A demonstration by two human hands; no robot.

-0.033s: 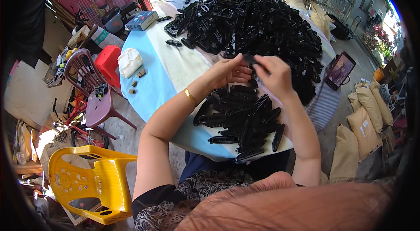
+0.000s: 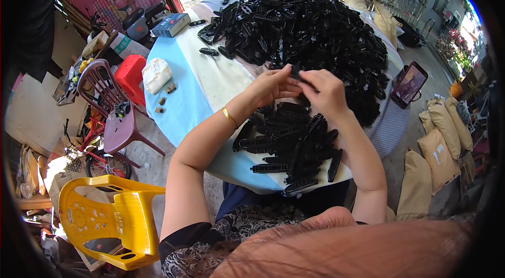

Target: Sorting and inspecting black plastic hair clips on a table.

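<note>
A small black plastic clip (image 2: 297,74) is being pinched between the left hand (image 2: 271,87) and right hand (image 2: 327,91), fingers closed on it. Its exact shape is hard to make out. Finished clips (image 2: 289,144) are being piled on the counter (image 2: 184,104) below.

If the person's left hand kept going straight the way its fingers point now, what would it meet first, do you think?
Most likely the right hand: the left hand points right across a small black part pinched between them. Depth is hard to judge.

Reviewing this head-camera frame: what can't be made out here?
- Small black part pinched between left hand and right hand: fingers hide its shape.
- Phone screen: too small and tilted.
- Small pile of black parts: near end partly under the right forearm.
- Yellow chair: legs cut by the dark fisheye rim.
</note>
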